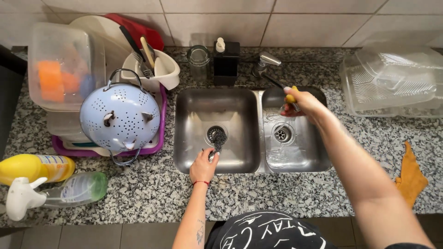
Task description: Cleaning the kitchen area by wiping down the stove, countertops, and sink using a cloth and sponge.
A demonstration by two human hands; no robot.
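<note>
Over the granite counter (pixel 152 189), my left hand (pixel 203 167) pinches a light, springy steel scourer (pixel 218 138) while right fingers (pixel 295 107) clamp a slippery yellow-handled utensil (pixel 290 97).

Left hand (pixel 203 167): lower centre of frame, forearm rising from the bottom edge, red band at the wrist, fingers curled shut, knuckles up. Right hand (pixel 302 102): upper right of centre, arm stretched diagonally from the lower right corner, fingers closed in a grip, wrist slightly bent.
</note>
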